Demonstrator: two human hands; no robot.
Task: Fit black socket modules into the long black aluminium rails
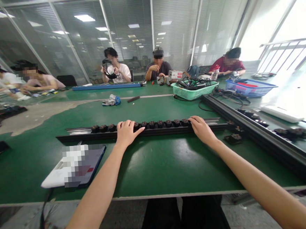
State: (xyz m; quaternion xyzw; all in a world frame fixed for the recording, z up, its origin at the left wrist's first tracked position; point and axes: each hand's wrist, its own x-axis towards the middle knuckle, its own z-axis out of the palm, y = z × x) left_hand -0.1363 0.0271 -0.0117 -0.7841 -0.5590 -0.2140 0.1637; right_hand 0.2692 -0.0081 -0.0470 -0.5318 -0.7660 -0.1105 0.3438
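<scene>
A tablet (74, 166) lies near on the bench (156, 166). The rail (143, 132) is touched by the left hand (126, 132) and right hand (201, 128), fingers spread flat; even pressure is advised.

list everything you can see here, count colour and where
rail: one, black, lying across the green table in front of the person
round parts: a row, dark, seated along the rail
second rail: one, black, along the right side
basket: one, light green, far right, full of cables
crate: one, blue, beside the basket
tablet: one, white and dark, near left
people: five, seated at the far side
left hand: on the rail
right hand: on the rail
</scene>
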